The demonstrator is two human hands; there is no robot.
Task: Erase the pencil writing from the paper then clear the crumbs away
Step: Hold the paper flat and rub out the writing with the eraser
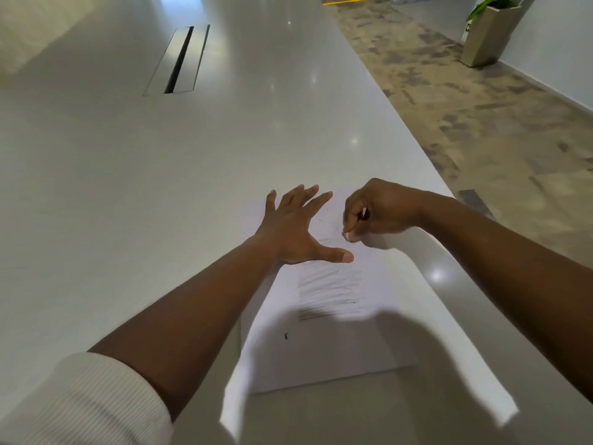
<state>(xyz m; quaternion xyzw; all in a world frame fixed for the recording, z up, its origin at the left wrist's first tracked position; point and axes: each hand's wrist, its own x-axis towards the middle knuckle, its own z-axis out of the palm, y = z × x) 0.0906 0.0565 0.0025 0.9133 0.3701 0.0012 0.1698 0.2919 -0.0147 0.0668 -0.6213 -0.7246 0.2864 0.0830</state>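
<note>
Head view: white paper [324, 345] flat on the pale bench [128, 187], close to its right edge. Left hand [296, 231] spread wide, palm down on the sheet's upper left part, thumb stretched toward the pencil writing [327, 293]. Right hand [373, 210] curled, fingertips pinching a small pale eraser [347, 236] against the paper just above the grey scribbles, just beside the left thumb tip. Dark crumb [286, 336] below the writing, apart from both hands. Bench's right edge running diagonally just beyond the right wrist, carpeted floor [481, 107] past it. Wide bare surface left and ahead, up to a cable slot [178, 59]. Planter [487, 30] far right.
</note>
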